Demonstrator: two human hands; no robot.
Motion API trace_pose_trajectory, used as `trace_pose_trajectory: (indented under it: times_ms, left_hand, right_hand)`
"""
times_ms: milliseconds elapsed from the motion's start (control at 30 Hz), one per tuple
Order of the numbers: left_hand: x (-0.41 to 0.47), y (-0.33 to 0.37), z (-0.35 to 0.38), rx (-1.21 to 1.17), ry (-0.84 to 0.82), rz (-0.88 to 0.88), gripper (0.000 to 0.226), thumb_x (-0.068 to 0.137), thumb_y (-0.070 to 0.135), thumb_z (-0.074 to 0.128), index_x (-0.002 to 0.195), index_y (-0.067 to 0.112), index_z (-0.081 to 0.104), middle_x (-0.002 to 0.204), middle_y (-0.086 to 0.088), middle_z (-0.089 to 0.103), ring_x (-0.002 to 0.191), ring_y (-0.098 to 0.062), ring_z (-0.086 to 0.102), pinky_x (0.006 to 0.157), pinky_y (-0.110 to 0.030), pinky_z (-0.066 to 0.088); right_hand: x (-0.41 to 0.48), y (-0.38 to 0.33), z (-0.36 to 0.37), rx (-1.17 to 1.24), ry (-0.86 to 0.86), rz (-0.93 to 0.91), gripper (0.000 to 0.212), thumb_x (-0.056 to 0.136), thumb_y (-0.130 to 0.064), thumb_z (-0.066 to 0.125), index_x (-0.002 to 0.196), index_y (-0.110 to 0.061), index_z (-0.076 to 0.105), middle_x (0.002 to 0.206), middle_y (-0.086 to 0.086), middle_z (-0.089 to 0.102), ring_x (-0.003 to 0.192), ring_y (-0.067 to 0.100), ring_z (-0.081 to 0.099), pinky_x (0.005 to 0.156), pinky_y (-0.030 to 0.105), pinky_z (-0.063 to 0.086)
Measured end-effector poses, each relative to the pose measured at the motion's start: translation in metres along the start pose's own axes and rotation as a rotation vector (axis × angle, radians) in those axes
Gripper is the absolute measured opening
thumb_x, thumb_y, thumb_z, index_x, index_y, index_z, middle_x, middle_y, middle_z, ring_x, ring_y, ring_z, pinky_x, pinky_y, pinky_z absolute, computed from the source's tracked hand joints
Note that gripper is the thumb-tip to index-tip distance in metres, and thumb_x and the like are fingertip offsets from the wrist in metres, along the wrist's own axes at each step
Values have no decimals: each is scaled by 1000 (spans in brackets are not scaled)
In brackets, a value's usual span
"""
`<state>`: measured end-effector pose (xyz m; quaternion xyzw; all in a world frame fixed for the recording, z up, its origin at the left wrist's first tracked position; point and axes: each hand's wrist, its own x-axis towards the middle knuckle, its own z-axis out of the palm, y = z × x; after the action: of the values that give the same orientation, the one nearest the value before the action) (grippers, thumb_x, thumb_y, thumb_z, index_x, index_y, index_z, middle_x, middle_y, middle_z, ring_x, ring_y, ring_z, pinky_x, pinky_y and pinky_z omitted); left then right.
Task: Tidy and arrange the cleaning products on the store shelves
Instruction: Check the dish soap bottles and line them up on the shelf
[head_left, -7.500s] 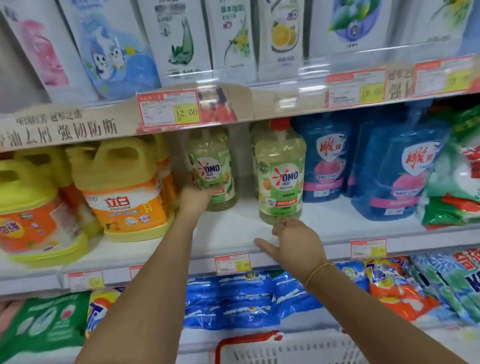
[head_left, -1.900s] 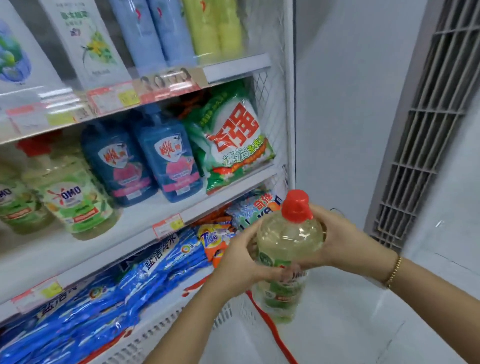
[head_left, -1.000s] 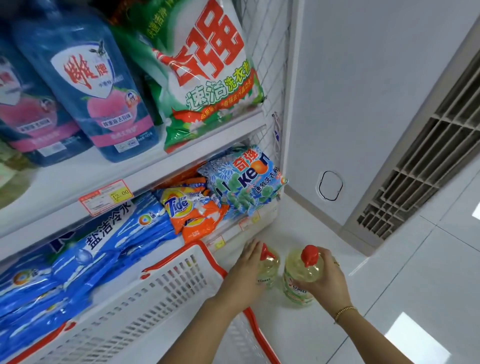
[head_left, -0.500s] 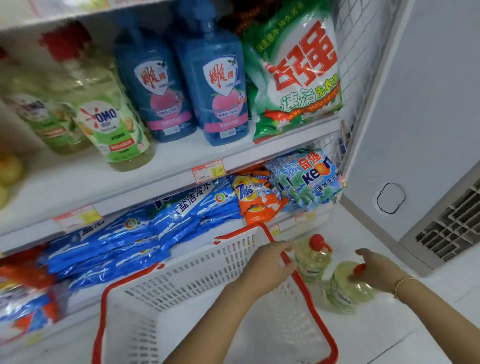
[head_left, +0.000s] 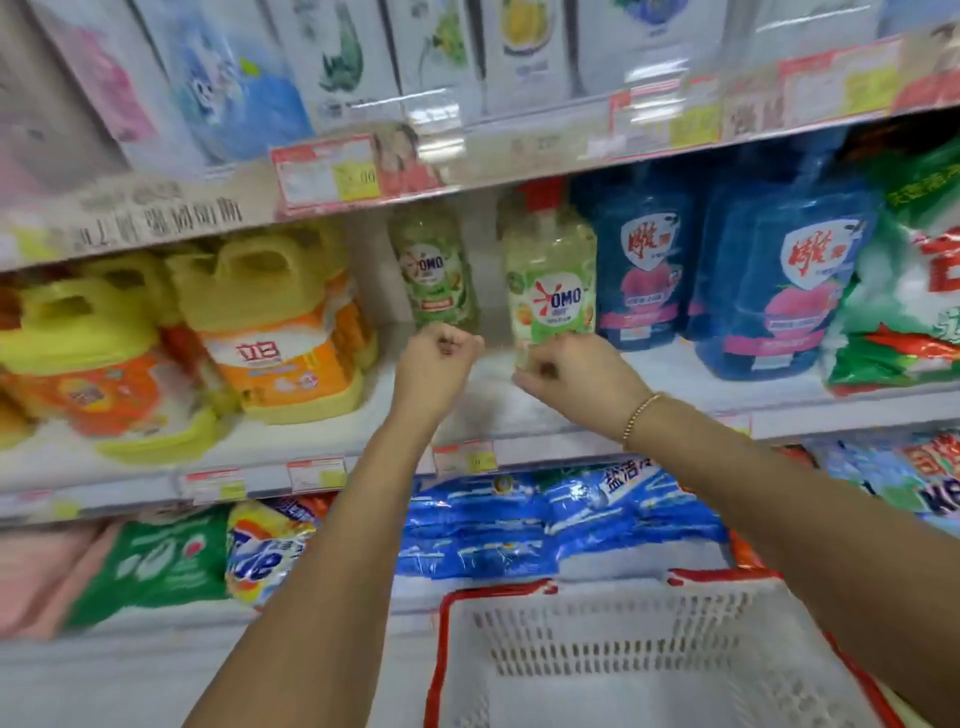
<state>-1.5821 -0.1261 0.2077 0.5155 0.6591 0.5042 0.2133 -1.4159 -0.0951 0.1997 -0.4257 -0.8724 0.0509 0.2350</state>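
Two green OMO dish-soap bottles stand on the middle shelf (head_left: 311, 439): one set back (head_left: 435, 270), one further forward with a red cap (head_left: 553, 288). My left hand (head_left: 439, 361) is raised in front of the rear bottle's base, fingers curled into a fist with nothing in it. My right hand (head_left: 574, 374) hovers at the base of the front bottle, fingers curled too, and no object shows in it. The picture is motion-blurred.
Yellow and orange jugs (head_left: 280, 332) fill the shelf's left, blue bottles (head_left: 779, 280) and a green powder bag (head_left: 909, 301) its right. Blue packs (head_left: 519, 525) and a Tide bag (head_left: 265, 551) lie on the lower shelf. A white basket with a red rim (head_left: 498, 590) sits below my arms.
The view swung up from the floor to the middle shelf. Both hands left the two bottles standing on the floor and the basket rim, and now hang curled before the OMO bottles.
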Motion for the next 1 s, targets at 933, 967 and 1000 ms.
trace_pose_trajectory:
  times_ms: [933,967,1000]
  left_hand:
    - [171,-64,11,-201,158,-102,53,59,22,91,103,21,60,108,4,70,99,-17,67,89,-40,55]
    - [164,-61,9,-167,176,-89,53,59,23,91,101,23,58,109,3,69,101,-18,66,90,-39,55]
    - [157,-59,6,-111,187,-77,57,59,24,91,103,23,56,111,3,67,102,-17,64,90,-36,53]
  right_hand:
    - [24,14,94,-54,255,-136,46,88,-41,39,61,-17,66,60,-2,60,44,16,53,39,22,36]
    - [24,14,93,-56,268,-129,46,88,-40,40,58,-17,64,57,-2,58,42,17,51,40,21,33]
    - [23,14,93,-53,279,-123,46,88,-39,41,56,-16,63,55,-2,57,41,17,50,40,21,31]
